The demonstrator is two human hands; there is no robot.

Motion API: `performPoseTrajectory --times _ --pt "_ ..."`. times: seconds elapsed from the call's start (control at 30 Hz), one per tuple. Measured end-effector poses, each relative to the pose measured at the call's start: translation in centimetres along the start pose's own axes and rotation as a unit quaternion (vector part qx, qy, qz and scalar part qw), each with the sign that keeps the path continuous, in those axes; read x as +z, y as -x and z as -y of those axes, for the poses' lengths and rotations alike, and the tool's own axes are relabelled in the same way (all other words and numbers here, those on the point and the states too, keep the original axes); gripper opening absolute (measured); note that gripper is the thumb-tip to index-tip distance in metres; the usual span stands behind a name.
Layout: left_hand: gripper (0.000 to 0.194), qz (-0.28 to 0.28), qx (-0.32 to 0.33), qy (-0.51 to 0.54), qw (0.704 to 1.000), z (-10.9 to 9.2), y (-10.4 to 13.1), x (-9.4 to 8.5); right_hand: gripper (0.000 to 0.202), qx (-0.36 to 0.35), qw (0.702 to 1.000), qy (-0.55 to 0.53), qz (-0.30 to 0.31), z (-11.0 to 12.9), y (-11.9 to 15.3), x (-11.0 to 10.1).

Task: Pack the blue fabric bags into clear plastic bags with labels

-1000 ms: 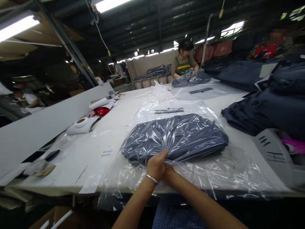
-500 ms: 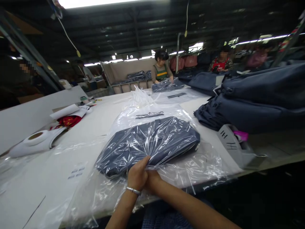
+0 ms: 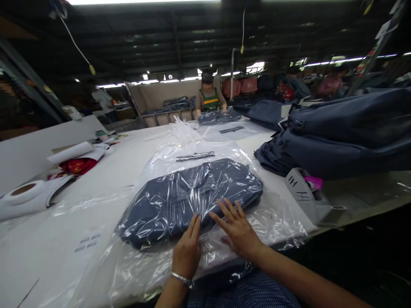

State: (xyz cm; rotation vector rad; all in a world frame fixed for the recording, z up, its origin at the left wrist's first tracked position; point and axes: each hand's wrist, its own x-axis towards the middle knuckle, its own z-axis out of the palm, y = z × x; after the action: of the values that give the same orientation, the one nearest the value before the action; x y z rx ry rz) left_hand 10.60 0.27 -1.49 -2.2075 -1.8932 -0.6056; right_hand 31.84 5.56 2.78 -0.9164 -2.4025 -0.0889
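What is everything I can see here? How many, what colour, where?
Wrapped bundle: 1, dark blue, front centre
Loose film: uncountable, clear, around that bundle
Dark strips: 2, blackish, behind it and beyond
White strips: one heap, white, centre
Co-worker: 1, in green, far side; others unclear
Far bundle: 1, dark blue, before the co-worker
Stacked goods: several, dark blue, right
Marked box: 1, pale grey, right
Pink item: 1, pink, at the box
Roll: 1, white, left edge
Red item: 1, red, left
Table: 1, white, beneath
Bracelet: 1, silver, left wrist
Left grip: 1, bare hand, bundle's near edge
Right grip: 1, bare hand, same edge, fingers spread
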Motion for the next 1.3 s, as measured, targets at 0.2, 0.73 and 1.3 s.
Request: performPoseTrajectory --times 0.2,0.73,1.3 --pt "0.098 0.024 0.017 -0.05 0.998 -0.1 0.5 -0.2 0.054 -0.071 0.996 0.014 -0.047 -6.1 4.4 1.6" --pt "0.09 0.109 0.016 0.028 0.993 -2.0 2.7 -2.3 0.052 -0.035 0.997 -0.048 0.058 -4.2 -7.5 -2.1" --pt "0.068 0.046 0.163 -0.153 0.974 15.0 1.3 -6.5 0.084 -0.042 0.993 0.052 0.093 -10.3 -0.8 2.5"
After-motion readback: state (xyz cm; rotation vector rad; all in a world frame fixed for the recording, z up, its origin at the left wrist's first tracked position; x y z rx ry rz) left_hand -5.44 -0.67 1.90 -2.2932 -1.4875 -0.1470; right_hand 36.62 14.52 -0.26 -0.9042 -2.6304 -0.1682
